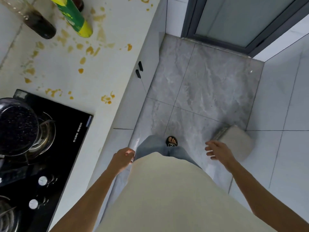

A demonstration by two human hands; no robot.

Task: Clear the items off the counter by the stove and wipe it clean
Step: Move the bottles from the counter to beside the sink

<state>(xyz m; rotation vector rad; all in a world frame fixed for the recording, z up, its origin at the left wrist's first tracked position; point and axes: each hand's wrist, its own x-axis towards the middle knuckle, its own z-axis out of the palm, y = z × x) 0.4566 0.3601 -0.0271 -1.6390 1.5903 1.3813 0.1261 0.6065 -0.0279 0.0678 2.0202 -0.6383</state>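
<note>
The white counter (107, 67) beside the black stove (55, 148) is spattered with orange-yellow stains (90, 50). At its far end stand a green and yellow bottle (75, 19), a clear bottle with dark liquid (38, 25) and a dark bottle (78, 3) behind them. My left hand (122, 158) hangs by the counter's front edge with loosely curled fingers and holds nothing. My right hand (217, 150) hangs over the floor, fingers relaxed and spread, also holding nothing.
A dark pot (18, 126) sits on the stove's far burner, with two silver knobs (42, 180) nearer me. A beige box-like bin (237, 141) stands on the grey floor at the right wall. A dark-framed door (242, 19) lies ahead.
</note>
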